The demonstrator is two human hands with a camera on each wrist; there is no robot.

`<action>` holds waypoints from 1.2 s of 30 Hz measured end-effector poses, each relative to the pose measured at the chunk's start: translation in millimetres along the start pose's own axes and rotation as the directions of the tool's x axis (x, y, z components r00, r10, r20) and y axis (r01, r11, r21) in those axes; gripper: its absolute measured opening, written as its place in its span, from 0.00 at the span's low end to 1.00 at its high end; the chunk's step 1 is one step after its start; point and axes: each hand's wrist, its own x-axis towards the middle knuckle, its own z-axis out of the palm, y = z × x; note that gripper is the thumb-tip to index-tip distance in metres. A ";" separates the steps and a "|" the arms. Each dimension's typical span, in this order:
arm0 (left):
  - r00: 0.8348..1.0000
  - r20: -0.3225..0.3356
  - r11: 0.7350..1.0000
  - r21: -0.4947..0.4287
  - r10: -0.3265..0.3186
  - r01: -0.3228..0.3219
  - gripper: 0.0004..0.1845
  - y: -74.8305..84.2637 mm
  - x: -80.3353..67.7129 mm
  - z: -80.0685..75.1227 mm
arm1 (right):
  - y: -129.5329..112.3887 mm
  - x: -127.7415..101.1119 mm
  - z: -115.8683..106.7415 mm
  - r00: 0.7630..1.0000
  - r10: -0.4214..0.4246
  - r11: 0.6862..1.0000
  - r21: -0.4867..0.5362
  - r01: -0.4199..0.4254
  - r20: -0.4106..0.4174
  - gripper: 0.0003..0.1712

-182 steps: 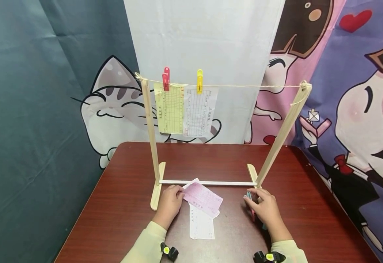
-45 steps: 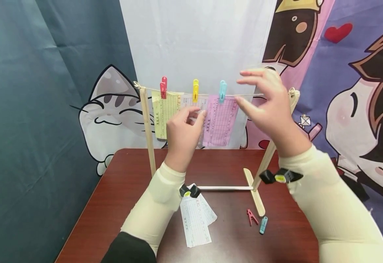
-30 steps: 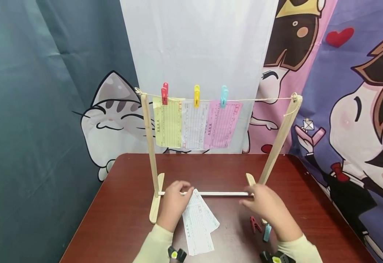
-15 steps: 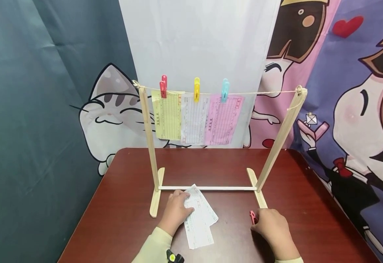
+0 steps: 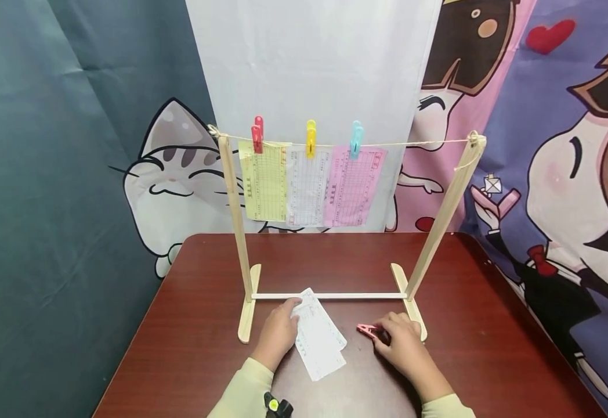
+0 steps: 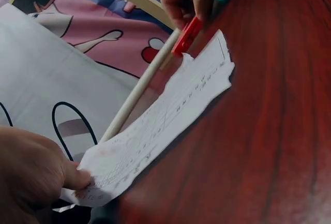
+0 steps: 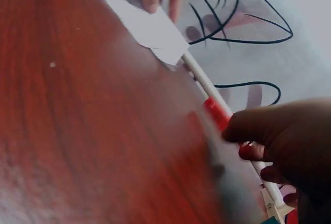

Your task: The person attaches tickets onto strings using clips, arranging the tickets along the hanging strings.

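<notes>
Down at the near edge of the rack, we are looking at a red clothespin (image 5: 368, 330) lying low over the dark red surface (image 5: 205, 348), just in front of the wooden rack's right foot. Our right hand (image 5: 400, 342) is pinching one end of it between curled fingertips; the right wrist view is showing the same grip, blurred. A little to the left, the white paper slips (image 5: 318, 337) are lying overlapped and slanted on the surface, their far corner reaching the white crossbar (image 5: 335, 295). Our left hand (image 5: 279, 331) is resting on their left edge, and the left wrist view is showing thumb and fingers pinching that end of the paper.

Behind both hands, the wooden rack (image 5: 233, 215) is standing with a string (image 5: 419, 142) stretched between its posts. Three sheets are hanging side by side from the left half of that string: a yellow sheet (image 5: 264, 183) under a red peg (image 5: 257, 134), a white sheet (image 5: 308, 188) under a yellow peg (image 5: 311, 138), and a pink sheet (image 5: 353, 186) under a blue peg (image 5: 356, 139). Cartoon-printed cloth (image 5: 178, 168) is hanging behind.
</notes>
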 end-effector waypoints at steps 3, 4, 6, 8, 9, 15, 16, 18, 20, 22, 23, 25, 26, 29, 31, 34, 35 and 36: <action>0.999 -0.033 0.999 -0.034 0.016 -0.017 0.24 -0.5 3.9 -2.4 | 0.9 3.5 6.0 0.997 -0.062 0.996 0.055 0.065 -0.050 0.19; 0.999 -0.045 0.998 -0.051 0.022 -0.025 0.25 -0.1 4.9 -3.2 | 1.2 4.1 7.3 0.995 -0.077 0.995 0.064 0.082 -0.065 0.20; 0.996 -0.085 0.996 -0.079 0.039 -0.045 0.25 0.0 5.9 -4.4 | 1.5 4.6 8.3 0.991 -0.097 0.990 0.092 0.106 -0.090 0.20; 0.989 -0.133 0.992 -0.105 0.061 -0.075 0.26 0.4 6.4 -5.2 | 1.5 4.7 8.0 0.991 -0.095 0.984 0.141 0.109 -0.098 0.20; 0.986 -0.154 0.989 -0.119 0.067 -0.086 0.26 0.6 6.3 -5.6 | 1.5 4.6 7.8 0.992 -0.088 0.979 0.177 0.104 -0.095 0.19; 0.985 -0.173 0.938 -0.344 -0.008 -0.053 0.26 2.2 6.8 -7.8 | 2.4 4.5 6.4 0.996 0.009 0.922 0.387 0.026 -0.089 0.18; 0.985 -0.168 0.921 -0.388 -0.031 -0.037 0.23 2.3 7.3 -7.8 | 2.7 4.6 6.3 0.995 0.019 0.915 0.404 0.021 -0.095 0.18; 0.983 -0.167 0.903 -0.430 -0.074 -0.005 0.15 2.3 7.7 -7.6 | 3.3 4.8 6.5 0.994 0.019 0.904 0.426 0.029 -0.107 0.19; 0.980 -0.172 0.893 -0.450 -0.103 0.015 0.08 2.0 8.2 -7.3 | 3.7 5.0 6.5 0.993 0.019 0.892 0.450 0.036 -0.117 0.19; 0.980 -0.156 0.879 -0.475 -0.124 0.036 0.03 1.4 7.9 -6.5 | 4.0 4.9 6.4 0.992 0.028 0.882 0.469 0.032 -0.120 0.18; 0.981 -0.142 0.871 -0.489 -0.129 0.044 0.02 1.2 7.6 -6.3 | 4.0 4.9 6.1 0.992 0.029 0.881 0.473 0.033 -0.124 0.19; 0.985 -0.108 0.846 -0.531 -0.132 0.055 0.03 0.8 7.6 -5.3 | 3.7 4.9 5.2 0.990 0.036 0.876 0.482 0.033 -0.133 0.19; 0.987 -0.092 0.834 -0.549 -0.133 0.061 0.04 0.7 7.5 -4.7 | 3.6 4.9 4.4 0.990 0.037 0.875 0.482 0.034 -0.137 0.20; 0.989 -0.095 0.841 -0.539 -0.114 0.045 0.05 1.1 7.2 -4.3 | 2.8 4.9 1.9 0.988 0.047 0.865 0.501 0.033 -0.147 0.21; 0.987 -0.122 0.863 -0.505 -0.101 0.026 0.05 2.1 6.8 -4.1 | 1.2 5.1 -0.3 0.986 0.062 0.852 0.522 0.030 -0.157 0.22; 0.984 -0.152 0.884 -0.467 -0.088 0.007 0.05 4.6 5.1 -3.8 | -5.4 5.5 -6.8 0.982 0.076 0.833 0.553 0.031 -0.171 0.23; 0.985 -0.150 0.883 -0.470 -0.091 0.010 0.05 6.0 4.1 -3.7 | -8.9 5.8 -10.3 0.982 0.074 0.828 0.559 0.037 -0.174 0.22; 0.985 -0.144 0.877 -0.481 -0.094 0.013 0.05 7.6 3.4 -3.4 | -12.8 6.1 -14.3 0.983 0.076 0.822 0.569 0.035 -0.170 0.22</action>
